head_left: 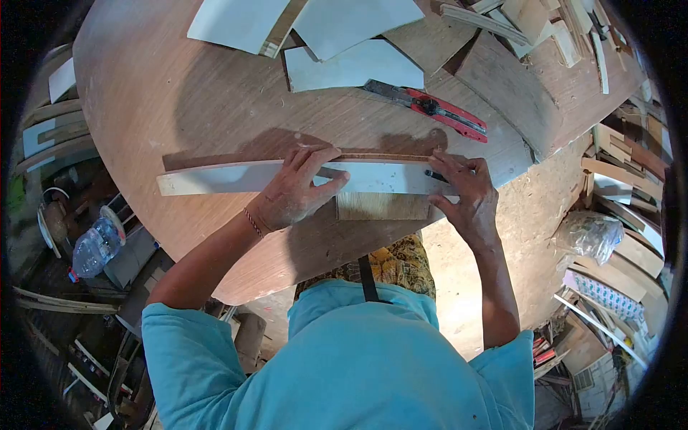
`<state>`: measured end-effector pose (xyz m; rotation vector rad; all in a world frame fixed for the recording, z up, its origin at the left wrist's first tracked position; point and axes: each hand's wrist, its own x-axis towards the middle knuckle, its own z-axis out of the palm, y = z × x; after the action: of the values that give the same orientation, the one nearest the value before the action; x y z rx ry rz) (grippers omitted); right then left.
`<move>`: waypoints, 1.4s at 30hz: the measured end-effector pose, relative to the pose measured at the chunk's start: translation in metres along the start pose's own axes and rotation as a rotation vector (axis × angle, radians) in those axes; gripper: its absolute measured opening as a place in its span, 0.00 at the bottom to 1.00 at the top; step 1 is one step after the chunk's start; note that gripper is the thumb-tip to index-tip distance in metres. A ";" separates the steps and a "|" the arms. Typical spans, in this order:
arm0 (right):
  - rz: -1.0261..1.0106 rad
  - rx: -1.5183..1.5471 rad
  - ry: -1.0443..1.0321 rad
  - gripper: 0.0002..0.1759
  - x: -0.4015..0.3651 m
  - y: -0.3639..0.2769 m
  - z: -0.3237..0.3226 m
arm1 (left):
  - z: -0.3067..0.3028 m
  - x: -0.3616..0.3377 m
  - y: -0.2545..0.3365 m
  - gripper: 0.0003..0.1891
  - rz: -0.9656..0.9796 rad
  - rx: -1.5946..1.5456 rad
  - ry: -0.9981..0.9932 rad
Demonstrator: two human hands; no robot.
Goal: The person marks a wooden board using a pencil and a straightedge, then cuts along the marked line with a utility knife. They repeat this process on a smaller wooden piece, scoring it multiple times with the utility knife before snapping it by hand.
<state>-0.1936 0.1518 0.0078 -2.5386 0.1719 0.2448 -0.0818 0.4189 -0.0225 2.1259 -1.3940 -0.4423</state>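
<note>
A long white-faced strip (229,178) lies across the wooden table, with a thin brown strip (387,155) along its far edge. Under its near edge, between my hands, a short wooden block (383,206) shows. My left hand (301,185) is on the middle of the long strip, thumb and fingers pressing on it around a small grey piece. My right hand (464,188) grips the strip's right end, fingers at the far edge and thumb at the near edge. A small dark object (434,175) shows beside its fingers.
A red and black utility knife (430,109) lies beyond the strip. White boards (355,66) and a brown panel (505,86) are at the table's far side, with scrap wood at the top right. A plastic bottle (98,249) is at the left; wood pieces are stacked at the right.
</note>
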 end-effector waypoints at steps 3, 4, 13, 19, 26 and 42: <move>-0.042 -0.022 0.007 0.37 0.000 0.005 -0.002 | 0.001 -0.001 0.000 0.20 -0.022 -0.017 -0.009; -0.006 0.004 -0.014 0.38 -0.001 0.008 -0.001 | 0.000 -0.001 0.001 0.19 -0.032 -0.027 -0.010; 0.032 -0.006 -0.097 0.37 0.004 0.008 -0.004 | -0.001 -0.001 0.001 0.16 -0.020 -0.014 0.004; -0.028 -0.027 -0.105 0.33 0.010 0.005 -0.009 | -0.001 -0.001 0.000 0.17 -0.017 -0.001 -0.018; 0.011 -0.024 -0.130 0.33 0.007 0.007 -0.007 | -0.002 -0.001 -0.001 0.18 0.004 -0.029 -0.011; -0.023 -0.003 -0.094 0.34 0.006 0.009 -0.005 | -0.002 0.000 0.001 0.15 -0.065 -0.038 0.000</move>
<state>-0.1886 0.1417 0.0057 -2.5241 0.1058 0.3548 -0.0812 0.4196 -0.0205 2.1450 -1.3090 -0.4905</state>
